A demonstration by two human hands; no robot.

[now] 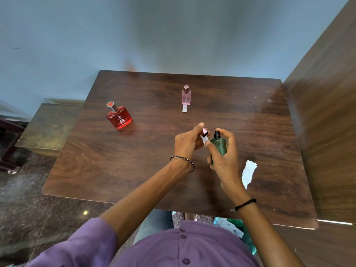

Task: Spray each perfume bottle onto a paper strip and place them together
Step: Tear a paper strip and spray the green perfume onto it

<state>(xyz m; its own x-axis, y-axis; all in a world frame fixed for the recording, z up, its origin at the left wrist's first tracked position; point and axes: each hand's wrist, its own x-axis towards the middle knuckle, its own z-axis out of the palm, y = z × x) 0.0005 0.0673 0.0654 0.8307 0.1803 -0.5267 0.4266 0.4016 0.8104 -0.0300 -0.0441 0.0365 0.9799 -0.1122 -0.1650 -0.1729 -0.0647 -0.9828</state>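
My right hand (223, 158) grips a green perfume bottle (218, 146) upright above the table, its index finger resting on the black nozzle. Just left of it, my left hand (187, 141) pinches a white paper strip (204, 140) together with a pinkish cap (204, 132), close to the nozzle. A pink bottle (186, 96) stands at the back with a paper strip (184, 108) lying in front of it. A red bottle (119, 117) stands at the back left, alone.
The brown wooden table (134, 160) carries a small pile of spare white strips (248, 173) to the right of my right wrist. A wooden panel (327, 132) borders the table's right side. A lower bench (48, 128) stands to the left.
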